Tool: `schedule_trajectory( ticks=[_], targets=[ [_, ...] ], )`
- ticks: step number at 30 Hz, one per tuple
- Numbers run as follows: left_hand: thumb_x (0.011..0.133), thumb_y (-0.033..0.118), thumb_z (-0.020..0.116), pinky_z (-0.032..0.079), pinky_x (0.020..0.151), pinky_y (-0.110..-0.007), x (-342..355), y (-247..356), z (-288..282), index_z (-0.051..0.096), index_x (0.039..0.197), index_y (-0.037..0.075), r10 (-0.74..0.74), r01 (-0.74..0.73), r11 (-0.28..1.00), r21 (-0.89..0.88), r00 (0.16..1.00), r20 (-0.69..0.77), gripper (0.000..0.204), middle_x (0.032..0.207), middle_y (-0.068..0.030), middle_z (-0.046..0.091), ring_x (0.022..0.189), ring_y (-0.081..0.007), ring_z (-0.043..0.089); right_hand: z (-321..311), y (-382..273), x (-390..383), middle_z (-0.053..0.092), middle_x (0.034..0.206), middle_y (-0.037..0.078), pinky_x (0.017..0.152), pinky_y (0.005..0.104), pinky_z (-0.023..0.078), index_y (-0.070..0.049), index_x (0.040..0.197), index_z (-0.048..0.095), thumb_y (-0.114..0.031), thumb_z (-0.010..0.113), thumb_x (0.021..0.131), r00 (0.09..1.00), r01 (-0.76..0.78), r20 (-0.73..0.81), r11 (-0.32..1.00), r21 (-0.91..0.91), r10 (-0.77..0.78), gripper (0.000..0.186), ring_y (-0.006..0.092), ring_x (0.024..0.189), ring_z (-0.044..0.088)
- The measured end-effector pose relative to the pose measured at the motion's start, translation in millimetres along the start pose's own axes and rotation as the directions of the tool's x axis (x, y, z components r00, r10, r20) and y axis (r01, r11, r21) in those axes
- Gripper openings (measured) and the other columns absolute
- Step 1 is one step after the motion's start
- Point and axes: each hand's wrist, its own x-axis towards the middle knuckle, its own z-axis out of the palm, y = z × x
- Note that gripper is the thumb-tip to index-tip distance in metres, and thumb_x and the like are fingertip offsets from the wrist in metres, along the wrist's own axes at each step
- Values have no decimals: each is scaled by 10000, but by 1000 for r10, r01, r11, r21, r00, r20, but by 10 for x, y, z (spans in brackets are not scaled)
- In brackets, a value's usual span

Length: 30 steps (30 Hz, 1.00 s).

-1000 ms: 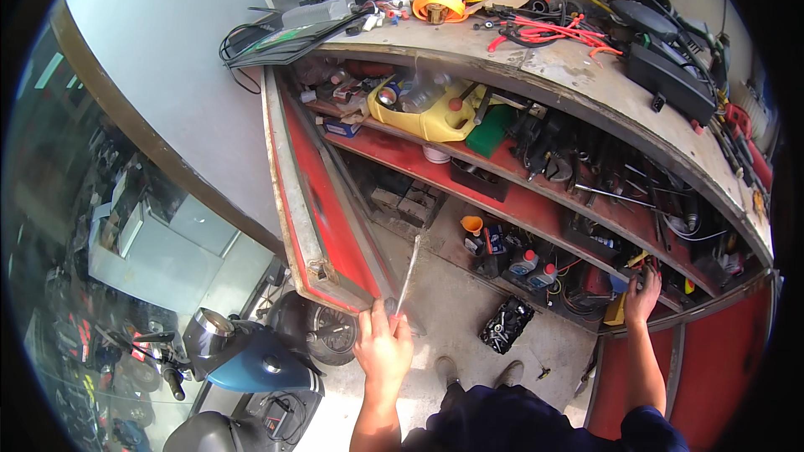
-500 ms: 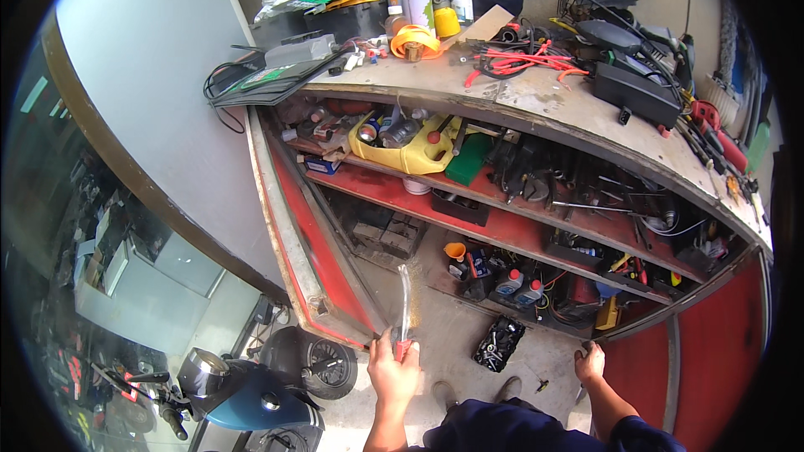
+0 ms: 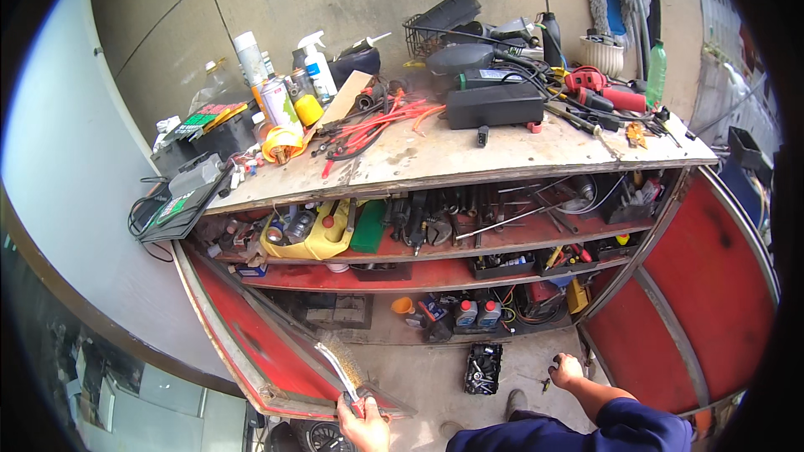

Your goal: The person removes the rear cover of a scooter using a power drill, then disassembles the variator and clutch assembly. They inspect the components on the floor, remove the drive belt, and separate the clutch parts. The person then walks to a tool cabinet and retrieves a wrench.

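Note:
My left hand [image 3: 365, 428] is closed round the red handle of a wire brush [image 3: 342, 368]. Its pale curved back and brassy bristles point up and away, in front of the open red left door [image 3: 251, 339] of the cabinet. My right hand [image 3: 567, 371] hangs lower right, above the floor beside my foot. Its fingers are curled in, with a small dark spot at the tips; what they hold, if anything, is too small to make out. Between the hands, a black tray [image 3: 483, 368] of metal sockets or similar parts rests on the floor before the cabinet.
A worn bench top [image 3: 394, 159] carries spray bottles, red cables [image 3: 385, 125], a black box [image 3: 494, 106] and a red power tool [image 3: 615, 99]. Shelves below hold a cut yellow jug [image 3: 314, 238], tools and oil bottles [image 3: 477, 314]. The red right door [image 3: 670, 301] stands open.
The view has swung to the right, showing more of the bench's right end. The brush, still in my left hand, now tilts leftward. The motorcycle has mostly left the picture.

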Motion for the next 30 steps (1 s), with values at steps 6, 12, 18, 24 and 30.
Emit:
schedule_trajectory(
  ticks=[6, 12, 18, 24, 30],
  targets=[
    [932, -82, 645, 551, 505, -305, 112, -121, 50, 492, 1398, -25, -114, 121, 983, -135, 992, 62, 494, 1015, -103, 621, 713, -166, 625, 93, 249, -56, 705, 1240, 251, 1044, 470, 539, -21, 1184, 720, -294, 682, 895, 992, -82, 91, 995, -51, 87, 399, 394, 1198, 670],
    [927, -57, 667, 516, 507, -285, 94, -170, 84, 509, 1374, -16, -200, 199, 979, -30, 980, -24, 475, 1093, -107, 594, 711, -153, 585, 169, 385, -31, 727, 1168, 268, 1006, 478, 561, 7, 1101, 746, -270, 662, 879, 981, -153, 119, 988, 10, 151, 365, 409, 1143, 696],
    [967, -34, 638, 422, 373, -263, 140, -130, 102, 467, 1445, 29, -170, 170, 985, 3, 985, -37, 511, 1098, -99, 584, 634, -131, 551, 171, 424, 19, 730, 1114, 276, 982, 475, 564, -2, 1059, 754, -254, 674, 864, 987, -147, 85, 984, 97, 139, 328, 418, 1094, 706],
    [905, -81, 672, 539, 798, -352, 96, 40, 121, 545, 1334, -53, -172, 173, 985, 14, 982, -73, 448, 1070, -111, 626, 876, -217, 618, 224, 551, 37, 732, 1132, 267, 986, 460, 562, -24, 1164, 724, -267, 697, 876, 980, -186, 97, 969, 164, 172, 378, 402, 1109, 706],
    [920, -94, 657, 548, 741, -316, 91, 150, 108, 538, 1338, -52, -133, 143, 987, 78, 983, -125, 436, 1064, -117, 641, 860, -196, 637, 307, 700, 115, 742, 1135, 253, 991, 438, 559, -23, 1179, 723, -302, 772, 856, 974, -221, 81, 964, 148, 211, 429, 384, 1109, 715]
  ],
)
